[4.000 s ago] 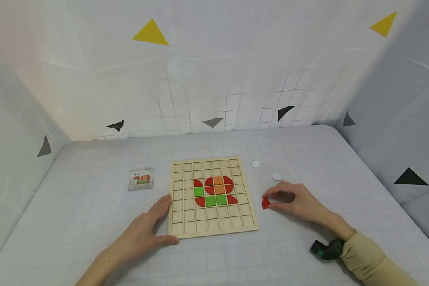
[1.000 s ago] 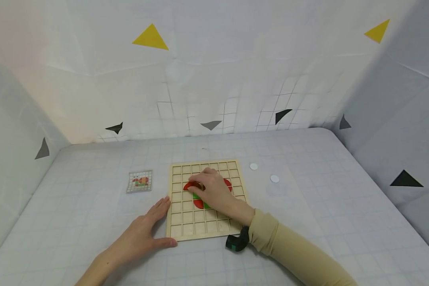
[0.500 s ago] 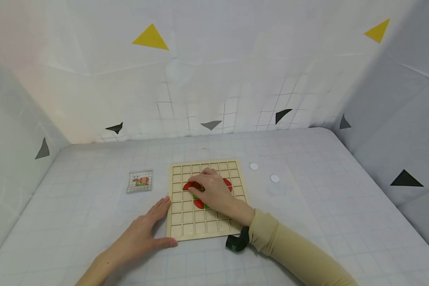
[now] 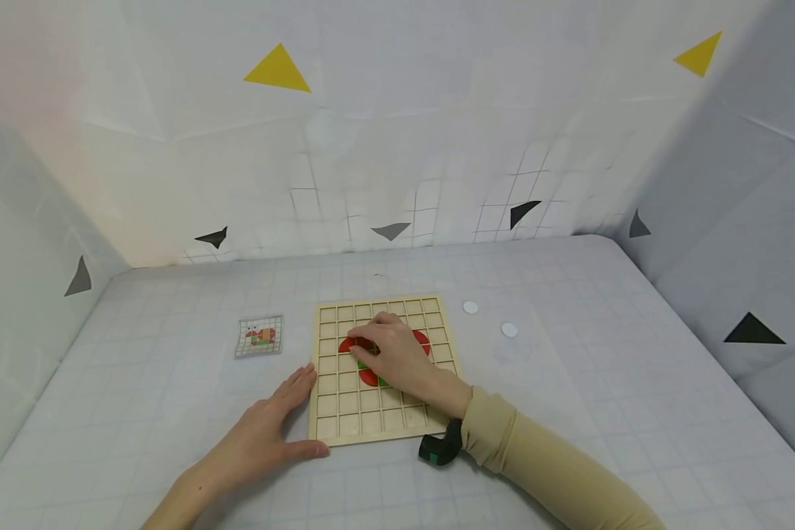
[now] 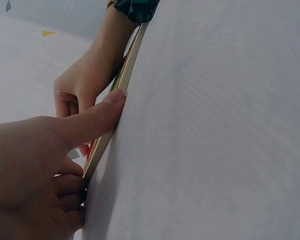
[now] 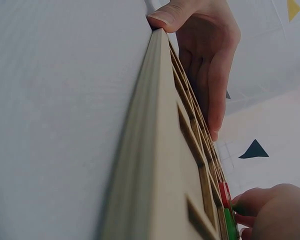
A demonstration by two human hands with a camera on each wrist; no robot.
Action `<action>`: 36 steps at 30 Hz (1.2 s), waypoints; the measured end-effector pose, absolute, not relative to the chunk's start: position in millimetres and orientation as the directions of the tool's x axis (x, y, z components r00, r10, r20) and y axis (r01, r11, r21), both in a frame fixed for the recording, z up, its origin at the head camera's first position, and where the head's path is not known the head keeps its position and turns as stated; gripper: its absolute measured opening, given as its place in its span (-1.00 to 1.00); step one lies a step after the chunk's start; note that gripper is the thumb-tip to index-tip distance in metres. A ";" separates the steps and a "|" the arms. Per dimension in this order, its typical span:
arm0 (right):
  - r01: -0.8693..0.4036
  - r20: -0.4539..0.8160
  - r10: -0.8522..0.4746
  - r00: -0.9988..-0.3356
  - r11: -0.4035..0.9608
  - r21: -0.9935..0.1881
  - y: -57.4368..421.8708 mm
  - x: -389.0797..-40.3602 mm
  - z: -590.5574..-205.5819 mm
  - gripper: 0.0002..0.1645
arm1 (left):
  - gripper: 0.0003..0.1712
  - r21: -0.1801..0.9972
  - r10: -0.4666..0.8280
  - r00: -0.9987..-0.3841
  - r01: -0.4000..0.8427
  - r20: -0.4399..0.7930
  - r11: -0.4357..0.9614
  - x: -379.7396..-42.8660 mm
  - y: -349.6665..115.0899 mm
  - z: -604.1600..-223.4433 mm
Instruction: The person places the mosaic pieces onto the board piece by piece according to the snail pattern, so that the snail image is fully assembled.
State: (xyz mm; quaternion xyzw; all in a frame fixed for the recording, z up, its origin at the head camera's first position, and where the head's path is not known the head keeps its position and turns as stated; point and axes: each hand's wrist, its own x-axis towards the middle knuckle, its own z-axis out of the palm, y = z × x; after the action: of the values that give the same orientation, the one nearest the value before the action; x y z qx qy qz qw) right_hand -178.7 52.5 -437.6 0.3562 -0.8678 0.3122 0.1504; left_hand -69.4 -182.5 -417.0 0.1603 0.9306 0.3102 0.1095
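A wooden grid board [image 4: 344, 425] lies flat, with red and green pieces set in its cells, partly covered by my right hand [image 4: 397, 355]. Thumb and index finger of that hand are at a red quarter-circle tile [image 4: 346, 345] left of centre and appear to pinch it; the exact contact is hidden. A green square [image 4: 362, 364] shows just below the thumb. My left hand [image 4: 271, 421] rests at the board's front left corner, fingers along the left edge and thumb at the front edge. The left wrist view shows the left thumb [image 5: 97, 117] against the board's side.
A small pattern card [image 4: 260, 336] with a coloured picture lies left of the board. Two white discs, one nearer the board [image 4: 470, 308] and another white disc [image 4: 509, 330], lie to its right. White sheeted walls surround the table.
Four seconds ago my right hand pinched a red quarter-circle tile right of the board; it has since moved left over the board's pieces. In the last second, both hands stay nearly still.
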 end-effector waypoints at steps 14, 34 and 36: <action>-0.741 0.548 -0.505 -0.667 0.523 -0.420 51.3 -181.2 -438.5 -0.74 | 0.27 0.613 0.370 -0.925 0.243 -0.087 0.752 -68.0 -183.7 -416.5; -0.602 0.553 -0.288 -0.781 0.579 -0.549 148.4 -195.4 -422.0 -0.73 | 0.30 0.601 0.353 -0.931 0.227 -0.098 0.766 -69.6 -181.2 -418.8; -0.580 0.543 -0.277 -0.793 0.619 -0.530 166.7 -198.5 -423.3 -0.71 | 0.30 0.601 0.355 -0.930 0.231 -0.095 0.765 -69.8 -181.4 -418.5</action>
State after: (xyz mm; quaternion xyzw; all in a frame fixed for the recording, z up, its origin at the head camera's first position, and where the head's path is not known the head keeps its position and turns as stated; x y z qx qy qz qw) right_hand -198.5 166.7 -423.3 0.2447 -0.8750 0.3614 0.2092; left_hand -69.8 -181.4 -418.5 0.1568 0.9339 0.3047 0.1022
